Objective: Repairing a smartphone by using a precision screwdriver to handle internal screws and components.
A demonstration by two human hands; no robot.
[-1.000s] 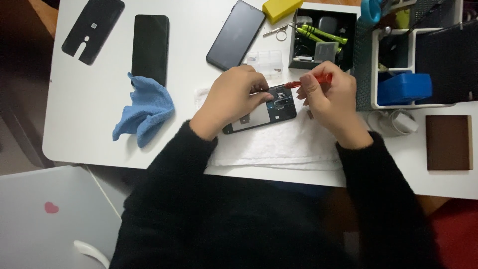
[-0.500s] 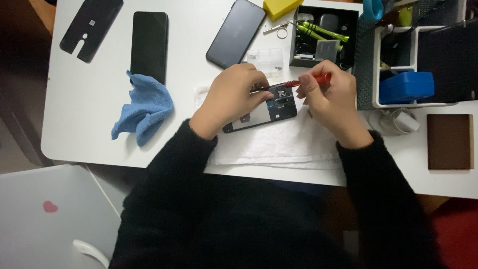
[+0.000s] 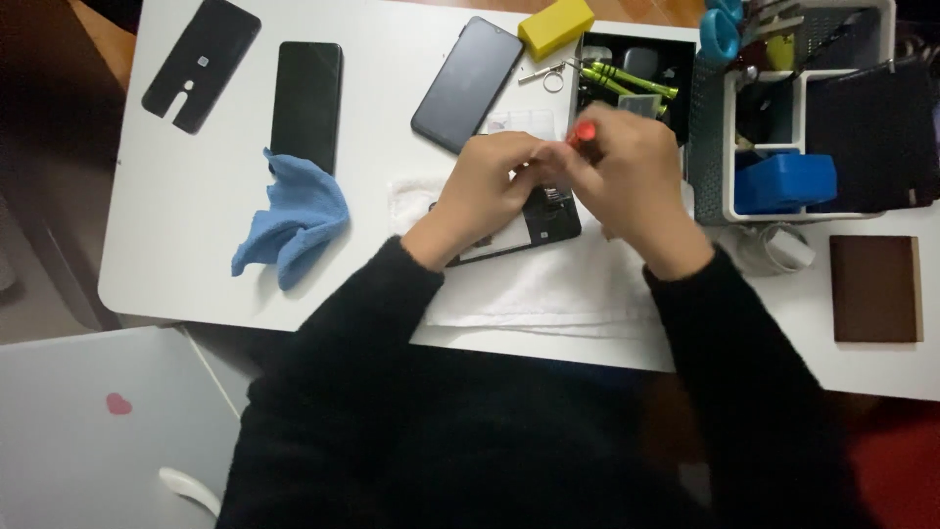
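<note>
An opened phone lies on a white towel at the middle of the white table. My left hand rests on the phone's left part and holds it down. My right hand grips a screwdriver with a red handle, its tip hidden behind my fingers over the phone's upper end. Both hands now meet above the phone and cover most of it.
A blue cloth, a black phone, a black back cover and another dark phone lie on the table. A yellow block, a black tool tray, a white organizer with a blue box and a brown pad sit at the right.
My right hand has swung the screwdriver from lying sideways to standing more upright and moved left, closing up against my left hand over the phone.
</note>
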